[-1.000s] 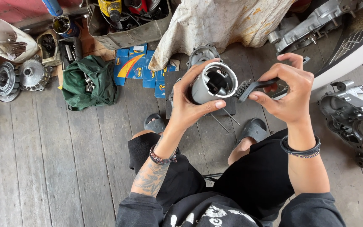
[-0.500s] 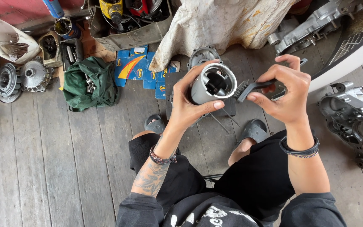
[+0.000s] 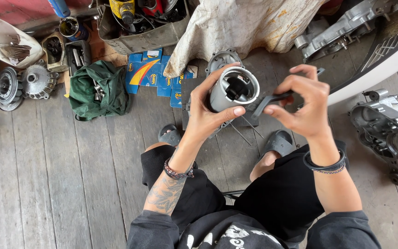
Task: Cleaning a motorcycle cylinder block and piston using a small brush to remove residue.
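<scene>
My left hand [image 3: 208, 113] grips a silver metal piston [image 3: 232, 91], open end facing up at me, held above my knees. My right hand [image 3: 305, 103] pinches a dark flat tool [image 3: 268, 102] whose tip points toward the piston's right side, close to it. Below the piston, partly hidden by both hands, an engine casing [image 3: 222, 59] with thin studs [image 3: 242, 133] rests on the wooden floor. I sit with my legs in black shorts and grey sandals [image 3: 170, 135] on my feet.
A green bag [image 3: 98, 90] and blue and yellow boxes [image 3: 146, 71] lie at the left. Round metal parts [image 3: 21, 83] sit far left. A stained cloth [image 3: 245, 25] hangs at the top. Another engine casing [image 3: 390, 131] lies at the right, near a white curved panel [image 3: 378, 64].
My right hand has shifted slightly, bringing the dark tool a bit nearer the piston. The left hand keeps the piston in the same place.
</scene>
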